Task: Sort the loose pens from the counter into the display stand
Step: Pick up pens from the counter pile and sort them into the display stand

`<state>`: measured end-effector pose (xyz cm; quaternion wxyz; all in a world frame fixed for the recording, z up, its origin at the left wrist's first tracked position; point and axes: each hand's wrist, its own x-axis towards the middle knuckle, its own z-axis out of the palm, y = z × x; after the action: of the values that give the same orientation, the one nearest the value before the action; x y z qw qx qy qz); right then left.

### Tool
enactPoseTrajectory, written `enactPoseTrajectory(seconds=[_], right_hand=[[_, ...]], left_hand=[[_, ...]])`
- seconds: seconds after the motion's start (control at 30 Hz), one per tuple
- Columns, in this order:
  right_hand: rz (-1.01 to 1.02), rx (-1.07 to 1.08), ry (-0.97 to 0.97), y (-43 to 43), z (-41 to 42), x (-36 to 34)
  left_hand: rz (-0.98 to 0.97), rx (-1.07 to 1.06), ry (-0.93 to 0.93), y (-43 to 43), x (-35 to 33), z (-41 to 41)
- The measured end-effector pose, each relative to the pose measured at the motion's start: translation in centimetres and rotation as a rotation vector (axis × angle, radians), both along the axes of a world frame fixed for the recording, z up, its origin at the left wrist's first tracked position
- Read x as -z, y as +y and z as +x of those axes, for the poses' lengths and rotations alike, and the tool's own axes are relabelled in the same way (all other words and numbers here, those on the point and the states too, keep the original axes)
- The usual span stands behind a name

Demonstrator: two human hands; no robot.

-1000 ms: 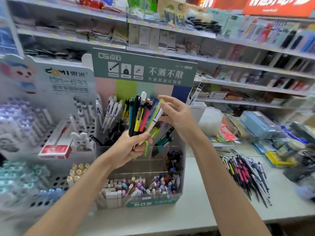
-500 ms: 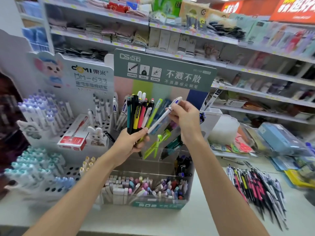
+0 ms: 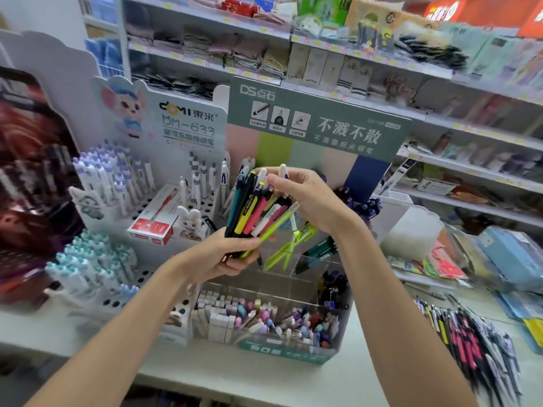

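Note:
My left hand [image 3: 223,254] grips a bunch of pens [image 3: 252,210] by their lower ends, in teal, black, yellow, pink and lime, fanned upward in front of the green display stand [image 3: 311,127]. My right hand [image 3: 305,198] reaches in from the right and pinches a white pen with a blue band [image 3: 283,171] at the top of the bunch. The stand's clear compartments [image 3: 293,259] below hold lime, teal and dark pens. A pile of loose pens [image 3: 470,339] lies on the counter at the right.
A white stand [image 3: 188,127] with rows of white pens and a red box [image 3: 152,224] is to the left. The clear front bin [image 3: 264,321] holds erasers and pastel pens. Stocked shelves [image 3: 352,63] rise behind. Packets and a blue case [image 3: 511,257] crowd the right.
My right hand has moved left over the bunch, and the white pen it pinches has swung from slanting to nearly upright. The view has shifted to the left.

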<state>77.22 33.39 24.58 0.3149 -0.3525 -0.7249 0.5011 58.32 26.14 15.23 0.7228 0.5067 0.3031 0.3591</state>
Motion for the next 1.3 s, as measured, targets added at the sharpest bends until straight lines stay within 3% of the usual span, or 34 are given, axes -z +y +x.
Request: enactPoseTrajectory(seconds=[0.23, 0.37, 0.47, 0.67, 0.73, 0.87, 0.93, 1.07, 1.2, 1.3], right_hand=[[0.054, 0.164, 0.205, 0.0, -3.2, -1.1], [0.114, 0.039, -0.034, -0.5, -4.3, -1.9], [0.048, 0.009, -0.012, -0.7, -5.1, -2.2], [0.008, 0.291, 0.187, 0.4, -6.7, -1.8], [-0.03, 0.347, 0.374, 0.2, -6.8, -2.2], [-0.097, 0.529, 0.983, 0.9, -4.7, -4.9], [-0.133, 0.583, 1.098, 1.5, -3.7, -5.3], [-0.114, 0.586, 0.835, 1.9, -5.6, -3.7], [-0.03, 0.649, 0.668, 3.0, -9.0, -2.2], [0.065, 0.696, 0.408, 3.6, -10.8, -0.2]], left_hand=[[0.049, -0.006, -0.012, -0.1, -0.5, -2.8], [0.027, -0.014, 0.014, 0.4, -1.1, -4.6], [0.056, -0.008, 0.053, 0.5, -1.3, -5.5], [0.063, -0.042, 0.084, 0.6, -1.8, -6.3], [0.069, -0.058, 0.107, 0.8, -2.1, -6.5], [0.041, -0.201, 0.073, 1.2, -2.1, -7.7], [-0.014, -0.299, -0.008, 1.7, -1.9, -8.7], [-0.059, -0.407, -0.1, 2.5, -1.9, -9.6], [-0.043, -0.422, -0.079, 2.7, -1.9, -9.0], [-0.043, -0.43, -0.069, 2.7, -1.9, -8.9]])
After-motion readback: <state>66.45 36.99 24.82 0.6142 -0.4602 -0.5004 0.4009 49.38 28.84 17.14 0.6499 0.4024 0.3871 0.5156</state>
